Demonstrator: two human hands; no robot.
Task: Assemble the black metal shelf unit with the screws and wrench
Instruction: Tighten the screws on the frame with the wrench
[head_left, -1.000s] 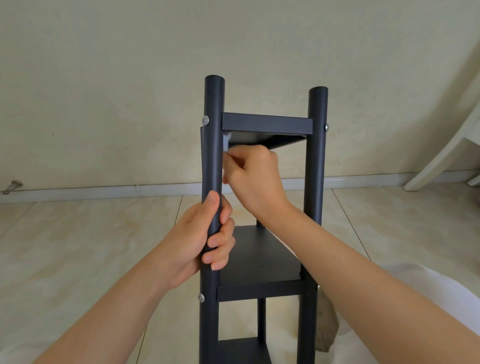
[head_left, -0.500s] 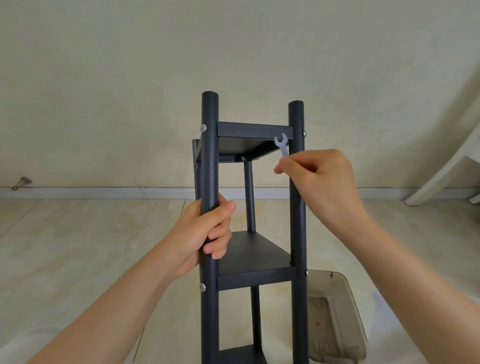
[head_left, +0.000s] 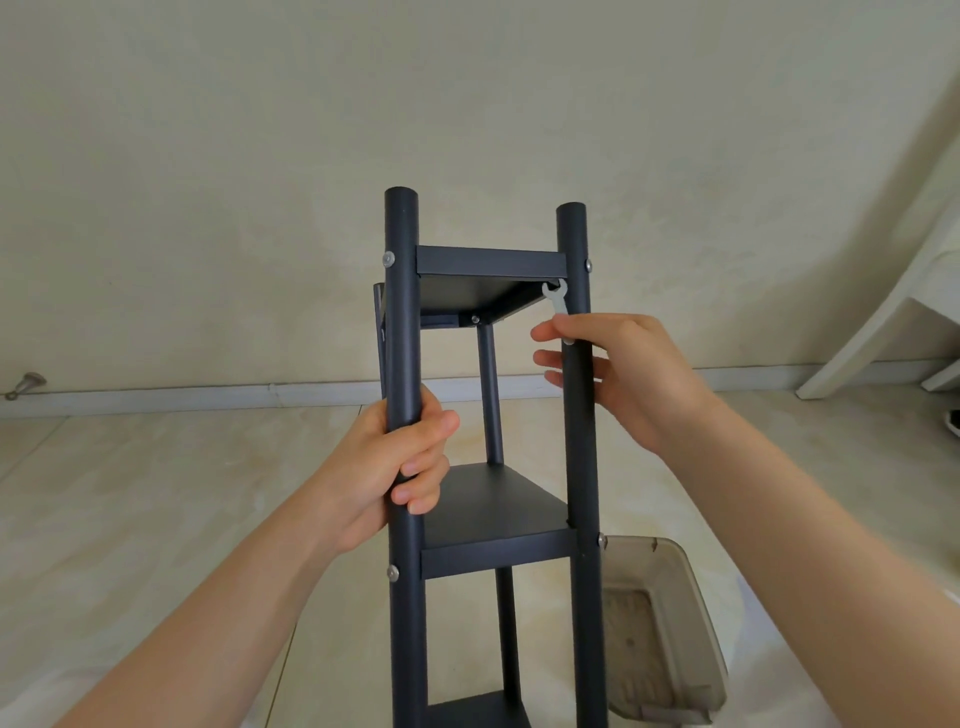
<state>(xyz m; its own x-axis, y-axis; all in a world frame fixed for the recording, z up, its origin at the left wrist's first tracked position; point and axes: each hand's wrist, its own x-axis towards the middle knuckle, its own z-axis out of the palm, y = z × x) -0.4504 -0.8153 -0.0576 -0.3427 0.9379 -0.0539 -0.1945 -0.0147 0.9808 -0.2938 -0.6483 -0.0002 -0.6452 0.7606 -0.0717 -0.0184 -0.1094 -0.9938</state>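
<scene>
The black metal shelf unit (head_left: 493, 525) stands upright in front of me, with round posts and flat shelves. Silver screw heads (head_left: 387, 257) show on the near posts at each shelf level. My left hand (head_left: 400, 467) grips the near left post between the top and middle shelves. My right hand (head_left: 618, 369) reaches behind the near right post and pinches a small silver wrench (head_left: 557, 304). The wrench's open jaw sits under the top shelf's right corner, against the inside of that post. The post hides part of my right fingers.
A translucent grey plastic tray (head_left: 670, 623) lies on the tiled floor right of the shelf's base. A white chair leg (head_left: 872, 322) leans at the far right. A door stopper (head_left: 28, 384) sits by the baseboard at the left. A wall is close behind.
My right hand moved with the wrench from the near left post's top corner across to the near right post's top corner. The shelf turned slightly. My left hand kept its grip.
</scene>
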